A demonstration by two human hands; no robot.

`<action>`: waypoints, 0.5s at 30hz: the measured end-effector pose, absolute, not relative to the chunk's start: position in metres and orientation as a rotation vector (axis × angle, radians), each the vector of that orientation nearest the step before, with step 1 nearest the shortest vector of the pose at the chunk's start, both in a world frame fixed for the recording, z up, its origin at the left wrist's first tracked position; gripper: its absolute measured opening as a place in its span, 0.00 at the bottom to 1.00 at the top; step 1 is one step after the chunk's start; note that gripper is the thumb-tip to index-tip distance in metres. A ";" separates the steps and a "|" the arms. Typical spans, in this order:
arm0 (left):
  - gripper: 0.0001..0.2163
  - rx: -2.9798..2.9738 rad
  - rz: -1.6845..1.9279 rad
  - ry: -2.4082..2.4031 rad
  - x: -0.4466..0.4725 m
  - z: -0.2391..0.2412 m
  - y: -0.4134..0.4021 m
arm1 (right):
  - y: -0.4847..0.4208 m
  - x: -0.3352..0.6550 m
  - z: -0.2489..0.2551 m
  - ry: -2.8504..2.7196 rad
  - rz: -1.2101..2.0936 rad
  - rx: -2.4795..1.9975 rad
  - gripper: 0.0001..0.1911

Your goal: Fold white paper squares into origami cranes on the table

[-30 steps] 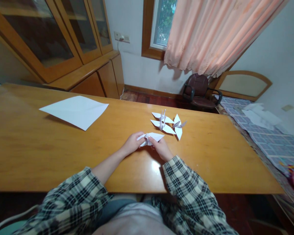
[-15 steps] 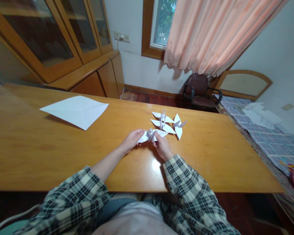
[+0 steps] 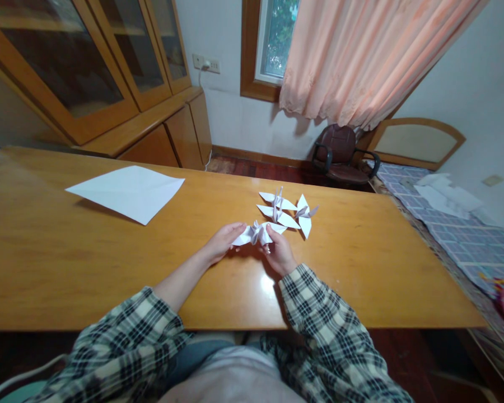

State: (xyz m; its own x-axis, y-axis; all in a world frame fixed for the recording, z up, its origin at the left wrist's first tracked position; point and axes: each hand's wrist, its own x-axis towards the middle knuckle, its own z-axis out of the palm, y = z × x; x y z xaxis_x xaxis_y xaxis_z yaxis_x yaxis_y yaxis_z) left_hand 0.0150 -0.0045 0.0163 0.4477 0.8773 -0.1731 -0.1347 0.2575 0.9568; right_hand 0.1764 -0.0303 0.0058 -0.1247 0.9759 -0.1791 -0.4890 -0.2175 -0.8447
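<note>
A white paper crane (image 3: 257, 232) is held just above the wooden table (image 3: 67, 263) between both my hands. My left hand (image 3: 222, 242) pinches its left wing and my right hand (image 3: 279, 251) grips its right side, fingers closed on the paper. Just beyond it, two finished white paper cranes lie on the table, one (image 3: 277, 210) on the left and one (image 3: 306, 215) on the right, close together. My plaid sleeves (image 3: 319, 313) reach in from the near edge.
A flat creased white paper sheet (image 3: 128, 191) lies at the table's far left. Wooden glass-door cabinets (image 3: 88, 67) stand behind. A dark armchair (image 3: 340, 157) sits under the pink curtain (image 3: 369, 56). A bed with a blue checked cover (image 3: 457, 235) and white papers lies to the right.
The crane in my hands has been spread out, its wings pulled apart, and it sits slightly farther from me. The two other cranes and the sheet have not moved.
</note>
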 end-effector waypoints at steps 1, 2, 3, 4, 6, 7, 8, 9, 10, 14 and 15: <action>0.23 1.072 0.814 0.840 0.015 0.016 -0.005 | -0.030 0.176 0.007 -0.727 1.632 -0.897 0.23; 0.23 1.050 0.822 0.836 0.016 0.016 -0.005 | -0.031 0.176 0.008 -0.701 1.647 -0.885 0.22; 0.22 1.024 0.834 0.834 0.017 0.016 -0.005 | -0.031 0.175 0.008 -0.678 1.660 -0.878 0.21; 0.22 0.995 0.847 0.833 0.017 0.016 -0.006 | -0.031 0.175 0.009 -0.657 1.671 -0.876 0.20; 0.21 0.924 0.882 0.825 0.019 0.016 -0.007 | -0.031 0.175 0.009 -0.630 1.694 -0.871 0.19; 0.21 0.887 0.898 0.818 0.020 0.016 -0.008 | -0.031 0.175 0.008 -0.627 1.704 -0.861 0.19; 0.21 0.854 0.912 0.811 0.021 0.016 -0.009 | -0.031 0.175 0.008 -0.633 1.713 -0.845 0.19; 0.20 0.826 0.925 0.804 0.023 0.016 -0.010 | -0.031 0.175 0.008 -0.643 1.721 -0.825 0.19; 0.20 0.803 0.941 0.798 0.024 0.015 -0.011 | -0.031 0.175 0.008 -0.652 1.726 -0.803 0.19; 0.20 0.737 1.018 0.776 0.031 0.011 -0.014 | -0.031 0.173 0.008 -0.636 1.747 -0.737 0.19; 0.20 0.740 1.033 0.776 0.032 0.010 -0.015 | -0.031 0.173 0.008 -0.630 1.745 -0.738 0.18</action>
